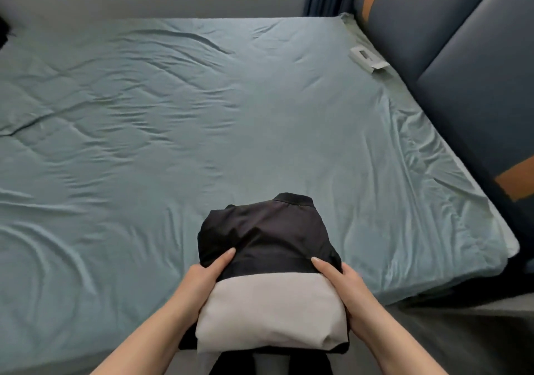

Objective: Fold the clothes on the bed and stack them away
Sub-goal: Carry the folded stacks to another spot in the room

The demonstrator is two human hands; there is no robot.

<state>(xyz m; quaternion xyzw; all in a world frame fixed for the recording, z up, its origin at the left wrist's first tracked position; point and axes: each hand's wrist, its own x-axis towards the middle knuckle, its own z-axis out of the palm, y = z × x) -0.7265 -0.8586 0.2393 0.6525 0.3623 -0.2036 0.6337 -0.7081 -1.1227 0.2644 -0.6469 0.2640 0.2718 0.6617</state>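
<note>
A folded stack of clothes, a black garment [268, 236] and a light grey one [271, 311], is lifted in front of me over the near edge of the bed [173, 114]. My left hand [202, 282] grips the stack's left side, thumb on top and fingers hidden beneath. My right hand [344, 288] grips the right side the same way. The bed's wrinkled pale teal sheet carries no other garment near the stack.
A small white device [367, 58] lies at the bed's far right edge by the dark blue padded headboard [462, 65]. Something dark [4, 32] shows at the far left edge. Grey floor [462, 331] lies to the lower right.
</note>
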